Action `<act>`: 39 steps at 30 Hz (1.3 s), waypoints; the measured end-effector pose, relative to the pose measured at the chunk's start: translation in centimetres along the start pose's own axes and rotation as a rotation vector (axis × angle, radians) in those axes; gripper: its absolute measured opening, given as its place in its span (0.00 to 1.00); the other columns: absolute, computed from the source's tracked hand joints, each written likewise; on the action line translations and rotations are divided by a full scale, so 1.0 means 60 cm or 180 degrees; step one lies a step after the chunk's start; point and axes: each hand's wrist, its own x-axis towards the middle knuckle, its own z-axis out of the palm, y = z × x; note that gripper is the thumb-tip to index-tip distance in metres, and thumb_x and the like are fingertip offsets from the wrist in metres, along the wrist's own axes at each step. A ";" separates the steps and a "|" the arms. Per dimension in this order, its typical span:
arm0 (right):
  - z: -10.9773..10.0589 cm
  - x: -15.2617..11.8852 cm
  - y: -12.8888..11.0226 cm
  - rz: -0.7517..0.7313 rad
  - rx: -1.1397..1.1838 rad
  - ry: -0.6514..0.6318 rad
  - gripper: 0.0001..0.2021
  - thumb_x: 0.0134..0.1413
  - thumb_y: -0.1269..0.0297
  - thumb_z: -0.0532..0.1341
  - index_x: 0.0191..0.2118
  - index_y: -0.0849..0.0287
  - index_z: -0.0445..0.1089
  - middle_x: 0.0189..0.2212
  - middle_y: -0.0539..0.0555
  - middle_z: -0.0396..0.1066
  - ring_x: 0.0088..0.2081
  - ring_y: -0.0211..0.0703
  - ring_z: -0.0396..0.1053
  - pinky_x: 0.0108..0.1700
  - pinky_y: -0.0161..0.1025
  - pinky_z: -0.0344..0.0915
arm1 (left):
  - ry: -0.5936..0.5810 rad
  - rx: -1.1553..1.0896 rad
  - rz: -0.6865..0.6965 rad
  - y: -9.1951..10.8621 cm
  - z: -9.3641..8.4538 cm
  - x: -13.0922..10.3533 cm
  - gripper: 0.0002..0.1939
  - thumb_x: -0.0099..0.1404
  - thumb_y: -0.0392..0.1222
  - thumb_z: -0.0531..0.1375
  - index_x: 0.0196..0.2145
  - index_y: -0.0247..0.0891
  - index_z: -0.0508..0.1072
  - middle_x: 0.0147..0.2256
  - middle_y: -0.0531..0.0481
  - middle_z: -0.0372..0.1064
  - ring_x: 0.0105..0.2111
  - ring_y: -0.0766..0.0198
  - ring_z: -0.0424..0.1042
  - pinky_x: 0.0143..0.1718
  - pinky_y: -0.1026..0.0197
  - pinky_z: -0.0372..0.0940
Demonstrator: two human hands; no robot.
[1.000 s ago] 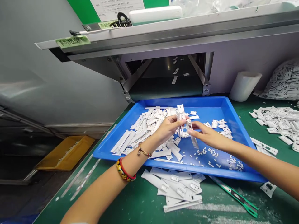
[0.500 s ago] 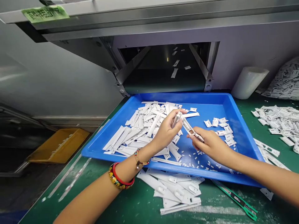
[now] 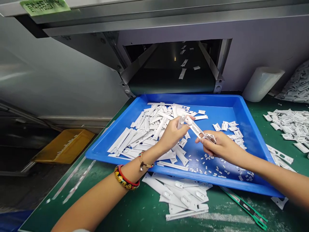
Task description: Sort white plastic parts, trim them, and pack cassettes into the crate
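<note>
Both of my hands meet over the blue tray (image 3: 231, 111), holding a long white plastic part (image 3: 194, 128) with slots and holes between them. My left hand (image 3: 172, 133) is closed on its upper left end, where a white piece stands up beside the thumb. Gripping the lower right end, my right hand (image 3: 216, 143) has its thumb on top; some of that end is hidden by the fingers. Long white plastic pieces (image 3: 147, 129) are heaped below and left of my left hand. Small white clips (image 3: 238, 133) lie beyond my right hand, and tiny white bits (image 3: 205, 166) are scattered beneath it.
A conveyor belt (image 3: 169, 77) carrying white pieces ends above the tray's back edge. Flat white pieces (image 3: 178, 193) and a green-handled cutter (image 3: 246, 206) lie in front. To the right are piled clips (image 3: 292, 125) and a plastic roll (image 3: 263, 83); a yellow bin (image 3: 65, 145) is at left.
The view has shifted slightly. My right hand has turned a little, and more of the white part's right end shows above its thumb. Both hands keep their hold.
</note>
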 end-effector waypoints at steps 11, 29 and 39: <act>-0.005 0.005 -0.001 0.0384 0.1190 -0.0411 0.19 0.59 0.46 0.55 0.38 0.59 0.64 0.17 0.42 0.58 0.16 0.31 0.51 0.18 0.32 0.46 | 0.0007 -0.0769 -0.0463 0.001 0.009 0.006 0.13 0.50 0.40 0.60 0.34 0.34 0.71 0.18 0.60 0.52 0.17 0.72 0.46 0.18 0.67 0.41; 0.025 0.035 0.041 0.0106 0.0485 0.0423 0.20 0.57 0.43 0.59 0.30 0.56 0.60 0.19 0.43 0.57 0.22 0.35 0.54 0.28 0.36 0.55 | -0.0139 -0.1220 -0.0416 -0.010 0.012 0.011 0.19 0.49 0.44 0.74 0.37 0.34 0.77 0.33 0.47 0.75 0.35 0.62 0.72 0.39 0.62 0.64; 0.011 0.029 0.015 0.0100 0.0261 0.0673 0.16 0.59 0.51 0.58 0.26 0.57 0.62 0.18 0.44 0.59 0.21 0.35 0.56 0.28 0.36 0.55 | -0.0203 -0.1110 -0.0110 0.001 0.006 0.003 0.26 0.56 0.39 0.67 0.52 0.33 0.69 0.36 0.45 0.76 0.37 0.59 0.75 0.38 0.60 0.69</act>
